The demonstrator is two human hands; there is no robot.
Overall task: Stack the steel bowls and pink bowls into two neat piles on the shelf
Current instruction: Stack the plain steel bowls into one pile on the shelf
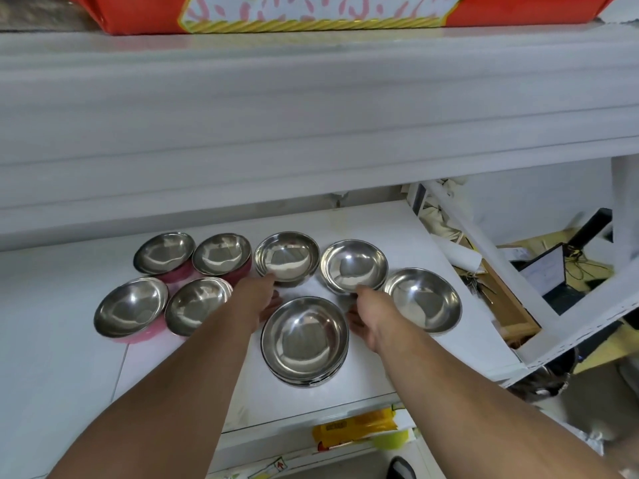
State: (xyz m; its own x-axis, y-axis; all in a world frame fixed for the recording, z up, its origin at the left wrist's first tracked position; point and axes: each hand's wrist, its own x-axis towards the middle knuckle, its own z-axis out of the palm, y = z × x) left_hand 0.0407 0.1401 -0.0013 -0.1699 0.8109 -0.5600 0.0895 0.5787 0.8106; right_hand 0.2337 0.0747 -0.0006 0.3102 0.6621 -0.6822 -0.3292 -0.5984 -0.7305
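Several pink-sided bowls with steel insides sit at the left of the white shelf [397, 236]: two at the back [164, 252] [221, 254] and two in front [131, 307] [197, 302]. Single steel bowls stand at the middle back [287, 257], right of it [352, 266] and further right [423, 299]. A short stack of steel bowls [304, 337] is nearest me. My left hand [262, 300] and my right hand [366, 318] flank this stack, fingers spread. Each thumb reaches up to the near rim of a back steel bowl. Neither hand holds anything.
An upper shelf board overhangs the bowls, with a red and white box [311, 10] on top. The shelf's right end meets a white frame [491, 257], with a laptop [546, 271] and clutter beyond. Yellow packets [356, 430] lie on the level below.
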